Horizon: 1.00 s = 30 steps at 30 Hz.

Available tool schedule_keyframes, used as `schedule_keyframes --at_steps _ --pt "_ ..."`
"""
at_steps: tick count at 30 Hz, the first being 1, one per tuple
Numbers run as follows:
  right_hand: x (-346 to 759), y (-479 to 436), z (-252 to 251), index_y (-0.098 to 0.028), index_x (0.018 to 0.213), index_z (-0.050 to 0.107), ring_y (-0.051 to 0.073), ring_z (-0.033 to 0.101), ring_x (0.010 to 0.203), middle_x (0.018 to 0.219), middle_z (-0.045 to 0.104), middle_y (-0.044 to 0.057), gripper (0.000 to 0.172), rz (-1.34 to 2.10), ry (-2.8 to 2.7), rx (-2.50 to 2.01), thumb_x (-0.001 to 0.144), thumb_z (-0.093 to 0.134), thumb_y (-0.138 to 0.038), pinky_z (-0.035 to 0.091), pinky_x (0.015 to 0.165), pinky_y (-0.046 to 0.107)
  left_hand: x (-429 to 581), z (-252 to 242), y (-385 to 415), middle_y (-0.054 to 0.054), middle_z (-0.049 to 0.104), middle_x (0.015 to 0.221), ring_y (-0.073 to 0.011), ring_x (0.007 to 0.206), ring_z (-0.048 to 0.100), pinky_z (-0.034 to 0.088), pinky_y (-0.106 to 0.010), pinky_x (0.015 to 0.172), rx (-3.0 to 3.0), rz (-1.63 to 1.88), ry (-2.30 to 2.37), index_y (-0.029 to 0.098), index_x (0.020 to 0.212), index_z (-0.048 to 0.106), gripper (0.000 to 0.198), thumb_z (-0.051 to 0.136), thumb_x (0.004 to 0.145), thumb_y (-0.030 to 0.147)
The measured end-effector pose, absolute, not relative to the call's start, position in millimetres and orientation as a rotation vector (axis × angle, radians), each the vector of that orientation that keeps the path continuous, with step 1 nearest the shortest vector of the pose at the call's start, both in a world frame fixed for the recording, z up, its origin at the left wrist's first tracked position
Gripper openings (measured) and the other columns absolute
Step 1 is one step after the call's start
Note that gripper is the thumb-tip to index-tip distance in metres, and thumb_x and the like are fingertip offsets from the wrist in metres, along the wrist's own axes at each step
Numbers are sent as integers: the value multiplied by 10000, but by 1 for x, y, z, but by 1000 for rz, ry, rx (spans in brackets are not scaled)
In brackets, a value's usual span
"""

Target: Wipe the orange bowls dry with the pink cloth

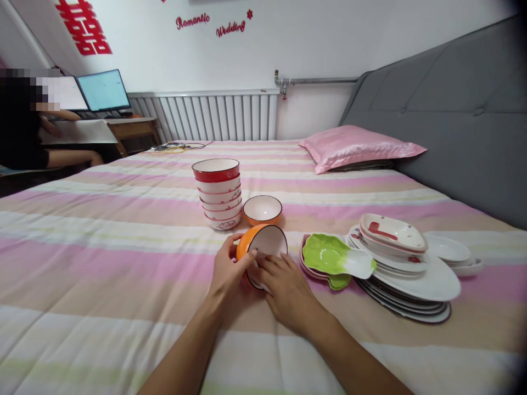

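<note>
Hands [288, 291] both grasping tilted orange bowl [268, 241] | second bowl [262, 209] just beyond (bowl stack [218, 196] beside it) | plates [438, 280] rightward

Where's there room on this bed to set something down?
Bare sheet lies left of the bowl stack and between that stack and the pillow. It's crowded around the held orange bowl and to its right, with the green dish and plates close together.

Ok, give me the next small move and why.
Perhaps nest the tilted orange bowl in the upright orange bowl just beyond: the left hand holds the tilted one, the right hand reaches inside, and the upright one's mouth faces up.
</note>
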State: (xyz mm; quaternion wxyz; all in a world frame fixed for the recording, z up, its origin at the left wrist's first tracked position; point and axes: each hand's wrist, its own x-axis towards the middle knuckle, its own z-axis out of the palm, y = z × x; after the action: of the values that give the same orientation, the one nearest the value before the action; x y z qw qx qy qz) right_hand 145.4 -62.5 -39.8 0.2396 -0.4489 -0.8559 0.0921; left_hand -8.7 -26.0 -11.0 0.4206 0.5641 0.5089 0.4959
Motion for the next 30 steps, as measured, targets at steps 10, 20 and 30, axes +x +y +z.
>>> schedule_keyframes --at_steps 10,20,30 --pt "142 -65 -38 -323 1248 564 236 511 1006 1197 656 8 583 299 -2240 -1252 761 493 -9 387 840 386 -16 -20 -16 -56 663 858 -230 813 619 481 -321 714 1329 1267 1368 144 985 633 423 663 716 470" --pt "154 -58 -38 -220 1190 594 230 516 1094 1161 636 64 521 -98 -1646 -1144 768 398 14 394 986 418 -18 -14 -18 -73 683 963 -258 893 619 471 -346 772 1550 1148 1394 166 1080 619 465 637 741 483" --pt "152 -55 -39 -202 934 655 246 494 1036 1049 649 75 375 -160 -1745 -1317 761 420 34 412 919 399 -15 -13 -22 -63 688 1009 -272 920 627 476 -361 803 1818 1049 1436 200 1112 590 480 642 742 502"
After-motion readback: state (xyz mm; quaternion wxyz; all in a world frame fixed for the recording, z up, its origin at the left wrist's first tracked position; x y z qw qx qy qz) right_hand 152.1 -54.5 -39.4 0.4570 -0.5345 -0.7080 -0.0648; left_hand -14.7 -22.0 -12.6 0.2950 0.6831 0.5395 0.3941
